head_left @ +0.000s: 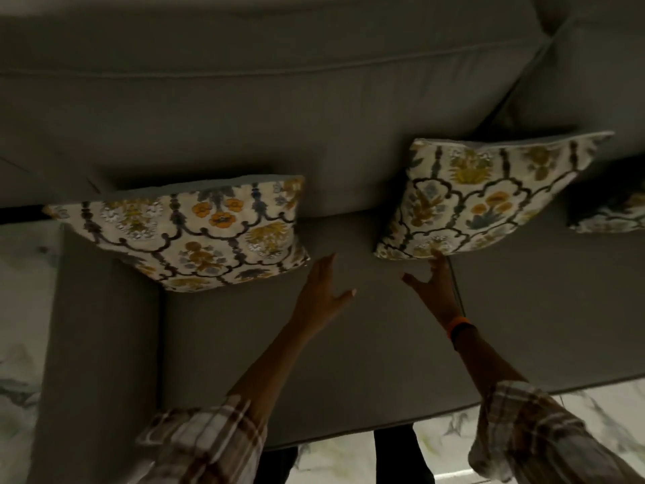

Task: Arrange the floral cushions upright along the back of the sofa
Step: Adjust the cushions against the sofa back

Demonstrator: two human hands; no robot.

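Two floral cushions lean against the grey sofa back (244, 110). The left cushion (195, 235) rests over the seat near the left armrest. The middle cushion (481, 197) stands tilted to the right. A third floral cushion (614, 211) shows partly at the right edge. My left hand (321, 291) hovers open over the seat between the two cushions, touching neither. My right hand (432, 284) is open with its fingertips against the lower edge of the middle cushion. An orange band circles the right wrist.
The grey seat (314, 372) stretches in front of me, with the left armrest (101, 344) beside it. Marble-pattern floor (24, 309) lies left of the sofa and below its front edge. Dark legs show under the front edge.
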